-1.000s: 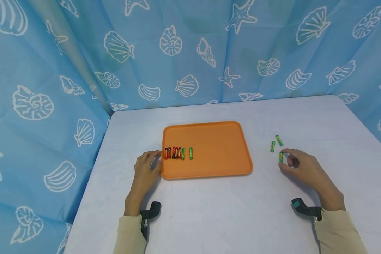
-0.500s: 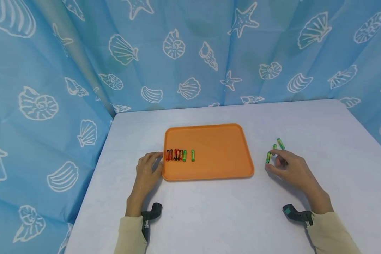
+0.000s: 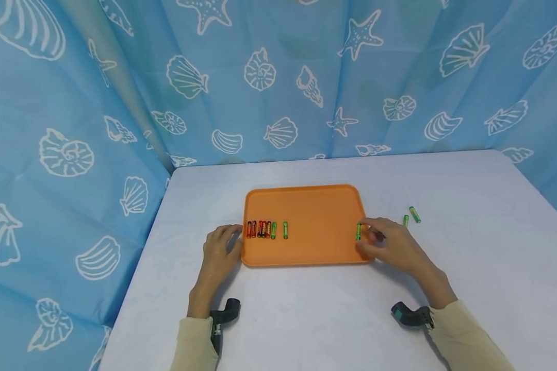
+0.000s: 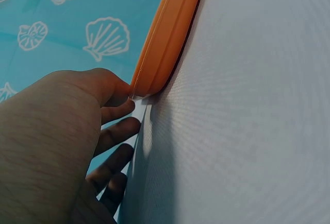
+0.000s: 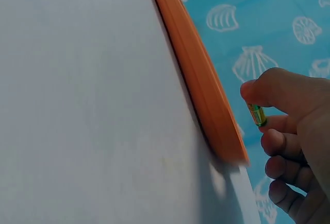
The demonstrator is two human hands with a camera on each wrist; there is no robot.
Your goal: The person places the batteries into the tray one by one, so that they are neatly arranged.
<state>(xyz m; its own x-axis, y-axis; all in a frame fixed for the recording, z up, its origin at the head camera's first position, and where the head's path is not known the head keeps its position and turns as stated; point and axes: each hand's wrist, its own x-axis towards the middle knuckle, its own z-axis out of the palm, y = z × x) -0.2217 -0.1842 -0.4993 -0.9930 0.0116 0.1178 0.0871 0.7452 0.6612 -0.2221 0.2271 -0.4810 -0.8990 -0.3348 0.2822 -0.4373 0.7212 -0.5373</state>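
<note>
Between thumb and index finger, my right hand (image 3: 394, 245) pinches a green battery (image 3: 358, 231) over the right end of the orange tray (image 3: 322, 221). In the right wrist view, that battery (image 5: 257, 115) shows below the thumb, above the tray's rim level. My left hand (image 3: 219, 255) touches the tray's left edge with spread fingers; in the left wrist view its thumb lies against the tray's corner (image 4: 149, 74). At the tray's left side, several red and black batteries (image 3: 260, 229) stand in a row of parallel pieces, followed by a green battery (image 3: 273, 230) and another green battery (image 3: 285, 230) slightly apart.
Two more green batteries lie on the white table (image 3: 306, 314) right of the tray: one (image 3: 415, 214) in full sight, the other (image 3: 406, 220) partly behind my right hand. A blue shell-print curtain (image 3: 278, 77) hangs behind and to the left.
My right hand has carried the pinched green battery leftward from beside the loose ones to over the tray's right end. My left hand stays at the tray edge; the head view shifted slightly.
</note>
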